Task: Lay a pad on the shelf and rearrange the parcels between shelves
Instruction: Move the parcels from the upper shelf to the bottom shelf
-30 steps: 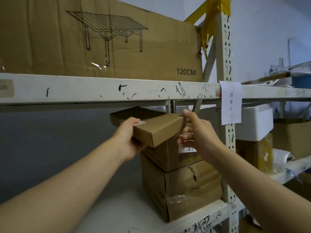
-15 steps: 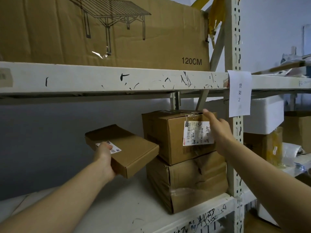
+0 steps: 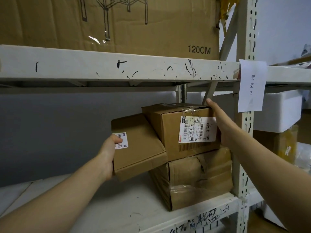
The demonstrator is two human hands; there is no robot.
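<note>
My left hand grips a flat brown parcel with a small white label, held tilted in the air beside the stack, its right edge against the upper box. My right hand lies flat against the right side of the upper labelled carton, fingers stretched along its top edge. That carton sits on a larger dented carton standing on the white middle shelf. No pad is in view that I can make out.
A big flat cardboard box marked 120CM fills the shelf above. A perforated upright post with a paper sign stands right of the stack. Beyond it are a white foam box and more cartons.
The flat parcel came off the top of the stack, swung down to the left in my left hand, then moved back against the upper carton. My right hand slid onto that carton's right side.
</note>
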